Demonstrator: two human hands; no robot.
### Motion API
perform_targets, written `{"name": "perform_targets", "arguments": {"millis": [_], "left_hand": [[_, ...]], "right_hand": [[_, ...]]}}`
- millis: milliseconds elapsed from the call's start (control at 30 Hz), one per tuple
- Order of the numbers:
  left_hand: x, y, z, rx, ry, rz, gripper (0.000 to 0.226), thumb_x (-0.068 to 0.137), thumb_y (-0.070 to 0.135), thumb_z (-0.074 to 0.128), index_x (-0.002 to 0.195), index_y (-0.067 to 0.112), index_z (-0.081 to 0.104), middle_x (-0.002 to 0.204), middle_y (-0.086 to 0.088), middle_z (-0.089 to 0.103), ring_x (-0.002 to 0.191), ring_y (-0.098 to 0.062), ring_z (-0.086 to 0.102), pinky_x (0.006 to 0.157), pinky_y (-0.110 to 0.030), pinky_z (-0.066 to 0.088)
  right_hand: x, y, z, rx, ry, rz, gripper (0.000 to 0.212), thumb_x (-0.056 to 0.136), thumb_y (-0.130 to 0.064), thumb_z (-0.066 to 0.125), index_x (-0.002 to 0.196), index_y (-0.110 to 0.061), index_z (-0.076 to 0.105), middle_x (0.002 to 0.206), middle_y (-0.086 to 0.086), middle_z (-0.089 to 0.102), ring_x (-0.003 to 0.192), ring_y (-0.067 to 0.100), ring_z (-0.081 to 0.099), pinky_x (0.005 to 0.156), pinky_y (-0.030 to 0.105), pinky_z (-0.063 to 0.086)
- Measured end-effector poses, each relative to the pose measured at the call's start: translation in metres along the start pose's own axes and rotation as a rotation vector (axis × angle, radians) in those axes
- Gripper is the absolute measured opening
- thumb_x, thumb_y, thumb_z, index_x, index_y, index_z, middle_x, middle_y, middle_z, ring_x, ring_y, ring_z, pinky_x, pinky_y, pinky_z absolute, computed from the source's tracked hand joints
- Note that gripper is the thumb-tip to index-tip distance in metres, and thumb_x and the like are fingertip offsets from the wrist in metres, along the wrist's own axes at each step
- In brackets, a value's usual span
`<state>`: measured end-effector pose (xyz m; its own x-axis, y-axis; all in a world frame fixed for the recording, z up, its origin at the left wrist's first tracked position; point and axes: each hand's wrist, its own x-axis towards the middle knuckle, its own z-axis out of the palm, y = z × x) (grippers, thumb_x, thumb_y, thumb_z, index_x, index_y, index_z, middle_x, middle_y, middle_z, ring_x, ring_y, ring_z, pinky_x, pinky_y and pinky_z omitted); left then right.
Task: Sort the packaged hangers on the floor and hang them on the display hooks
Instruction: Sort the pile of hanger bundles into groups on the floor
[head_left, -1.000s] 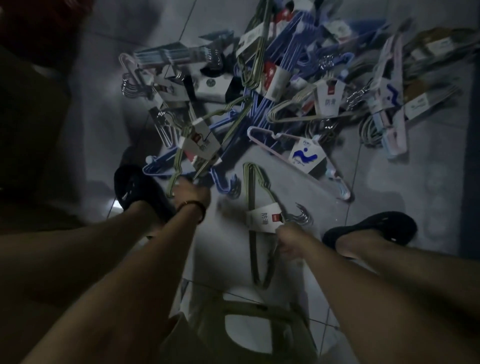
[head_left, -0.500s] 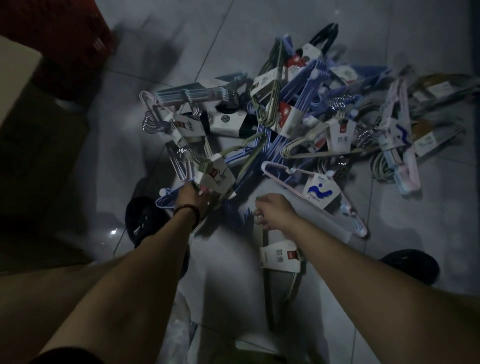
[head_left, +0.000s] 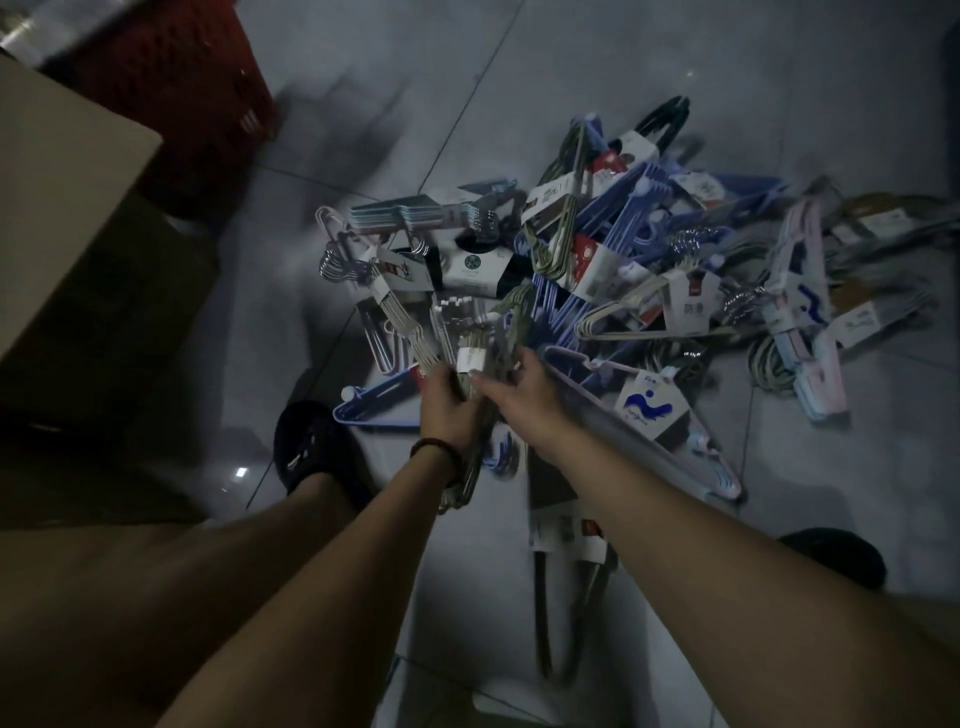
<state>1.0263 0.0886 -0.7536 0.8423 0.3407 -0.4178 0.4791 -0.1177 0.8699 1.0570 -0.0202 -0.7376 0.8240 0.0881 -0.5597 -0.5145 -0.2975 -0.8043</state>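
A tangled pile of packaged hangers (head_left: 613, 260), blue, green, pink and beige with paper labels, lies on the grey tiled floor. My left hand (head_left: 449, 405) grips a green hanger pack (head_left: 475, 358) with a white label, lifted off the near edge of the pile. My right hand (head_left: 524, 387) holds the same pack from the right. A second green pack (head_left: 569, 535) lies flat on the floor under my right forearm. A pink-and-blue pack (head_left: 649, 408) with a wave logo lies just right of my hands.
A red plastic basket (head_left: 192, 88) stands at the upper left, with a cardboard box (head_left: 67, 208) in front of it. My dark slippers (head_left: 311, 447) flank the pile's near side. Bare tiles stretch beyond the pile.
My right hand left the green pack lying on the floor and moved up-left to join my left hand on the lifted green pack. The view shifted forward over the pile.
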Motion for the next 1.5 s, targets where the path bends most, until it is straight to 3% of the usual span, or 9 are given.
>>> {"name": "perform_targets", "arguments": {"millis": [100,267,500,633,767,967,1167,1333,1500], "left_hand": [[-0.034,0.019,0.013,0.152,0.107,0.126,0.031,0.088,0.020,0.078,0.104,0.032,0.054,0.096,0.014,0.061,0.088,-0.009,0.063,0.074,-0.024,0.054],[-0.093,0.022,0.023,0.374,0.109,0.325,0.025,0.088,0.024,0.078,0.103,0.031,0.059,0.096,0.014,0.062,0.090,-0.009,0.062,0.081,-0.034,0.058],[-0.149,0.035,0.043,0.516,0.051,0.468,0.032,0.085,0.016,0.077,0.114,0.022,0.064,0.111,0.000,0.067,0.098,-0.017,0.064,0.085,-0.040,0.059],[-0.170,0.043,0.042,0.429,-0.149,0.409,0.036,0.088,0.049,0.071,0.115,0.028,0.065,0.104,0.008,0.068,0.094,-0.011,0.066,0.081,-0.037,0.060],[-0.165,0.033,0.026,0.258,-0.146,0.159,0.090,0.069,0.092,0.050,0.134,0.029,0.055,0.127,-0.002,0.064,0.110,-0.020,0.065,0.092,-0.049,0.058],[-0.186,0.031,0.028,-0.230,-0.537,-0.312,0.054,0.105,0.035,0.051,0.156,0.028,0.034,0.135,-0.014,0.061,0.104,-0.030,0.068,0.080,-0.045,0.058],[-0.183,0.020,0.019,-0.061,-0.608,0.046,0.046,0.091,0.036,0.060,0.136,0.047,0.055,0.140,-0.003,0.058,0.119,-0.027,0.063,0.094,-0.046,0.056],[-0.185,0.014,0.034,0.250,-0.425,0.274,0.025,0.099,0.017,0.063,0.121,0.029,0.063,0.115,0.010,0.068,0.102,-0.002,0.067,0.095,-0.040,0.058],[-0.181,0.012,0.035,0.179,-0.346,0.195,0.021,0.105,0.023,0.053,0.106,0.039,0.067,0.114,0.007,0.067,0.102,-0.007,0.066,0.091,-0.032,0.055]], "right_hand": [[-0.018,-0.019,-0.013,0.016,0.054,-0.057,0.090,0.070,-0.063,0.083,0.147,-0.031,0.050,0.133,-0.002,0.068,0.117,0.021,0.066,0.101,0.045,0.056],[-0.060,-0.032,-0.046,0.095,0.182,-0.127,0.062,0.062,-0.067,0.088,0.110,-0.033,0.067,0.108,-0.010,0.074,0.101,0.015,0.070,0.095,0.039,0.056],[-0.120,-0.012,-0.097,0.218,0.375,-0.153,0.065,0.062,-0.077,0.079,0.114,-0.040,0.066,0.104,-0.012,0.076,0.095,0.013,0.074,0.081,0.039,0.060],[-0.141,0.007,-0.136,0.304,0.359,-0.141,0.052,0.072,-0.047,0.081,0.117,-0.026,0.069,0.102,0.003,0.080,0.089,0.031,0.079,0.073,0.051,0.065],[-0.175,0.021,-0.174,0.519,0.277,-0.127,0.017,0.095,-0.014,0.066,0.112,-0.011,0.067,0.102,0.018,0.078,0.085,0.040,0.078,0.071,0.051,0.064],[-0.191,0.054,-0.174,0.667,0.142,-0.030,0.039,0.101,-0.030,0.065,0.131,-0.006,0.060,0.109,0.023,0.077,0.092,0.046,0.076,0.074,0.052,0.063],[-0.187,0.067,-0.197,0.817,0.182,0.062,0.053,0.099,-0.052,0.060,0.134,-0.012,0.064,0.124,0.021,0.073,0.090,0.028,0.077,0.069,0.043,0.062],[-0.179,0.075,-0.204,0.585,0.315,0.308,0.087,0.072,-0.095,0.055,0.114,-0.022,0.076,0.105,0.013,0.079,0.082,0.033,0.079,0.067,0.042,0.063],[-0.165,0.094,-0.198,0.563,0.377,0.280,0.071,0.078,-0.079,0.068,0.117,-0.019,0.074,0.102,0.007,0.081,0.089,0.031,0.079,0.067,0.039,0.061]]}}
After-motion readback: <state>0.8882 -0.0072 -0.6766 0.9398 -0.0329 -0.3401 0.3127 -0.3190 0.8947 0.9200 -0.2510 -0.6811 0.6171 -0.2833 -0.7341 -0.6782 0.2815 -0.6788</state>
